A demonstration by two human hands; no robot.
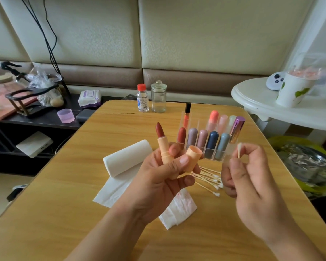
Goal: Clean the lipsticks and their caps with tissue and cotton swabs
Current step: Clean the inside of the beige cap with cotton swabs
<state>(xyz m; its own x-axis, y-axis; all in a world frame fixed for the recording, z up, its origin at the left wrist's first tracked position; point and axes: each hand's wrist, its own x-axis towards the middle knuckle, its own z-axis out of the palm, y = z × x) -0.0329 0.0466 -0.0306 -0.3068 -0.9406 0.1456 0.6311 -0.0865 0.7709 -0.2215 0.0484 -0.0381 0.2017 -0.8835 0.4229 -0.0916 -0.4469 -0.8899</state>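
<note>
Holding open lipstick (pixel 163 146) upright plus its peach cap (pixel 193 159), left hand (pixel 158 178) closed around both, above tissue (pixel 128 166) on wooden table (pixel 64 185). Right hand (pixel 252 181) pinches cotton swab (pixel 239 150). Spare swabs (pixel 209 178) between hands; lipstick rack (pixel 211 140) just behind.

Home living room — padded sofa (pixel 139 44)
</note>
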